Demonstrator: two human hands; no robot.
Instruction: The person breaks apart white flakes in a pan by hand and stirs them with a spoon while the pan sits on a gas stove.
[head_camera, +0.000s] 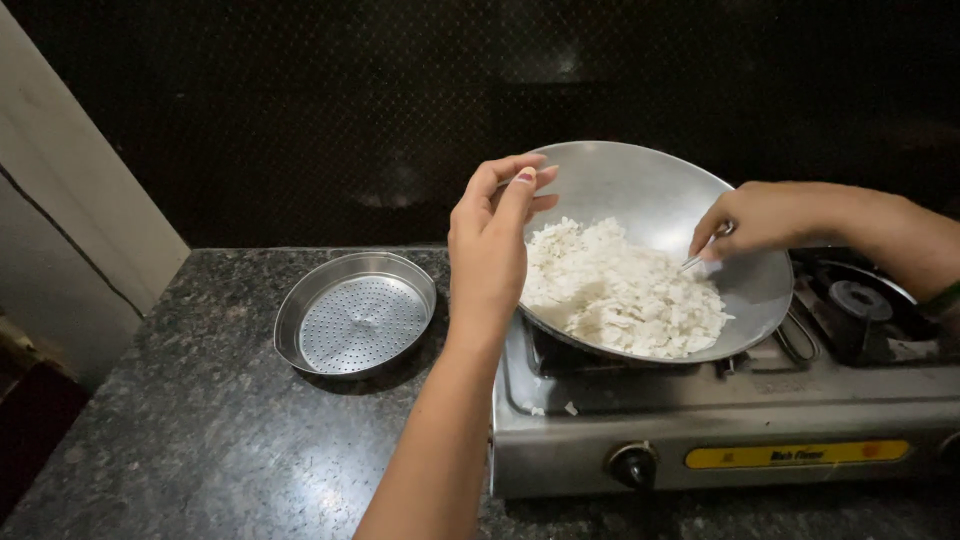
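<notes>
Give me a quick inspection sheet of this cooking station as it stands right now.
Surface: dark speckled stone counter, a steel gas stove on its right part.
Job's things: wide steel pan tilted on the burner, holding white flaked rice.
Clutter: round perforated steel sieve on the counter left of the stove; a few white flakes on the stove top.
Hands: left hand raised at the pan's near rim, fingers pinched; right hand holds a thin metal utensil with its tip in the flakes.
Cables: nothing seen.
Surroundings: dark wall behind, pale wall at left, second burner unused at right.
</notes>
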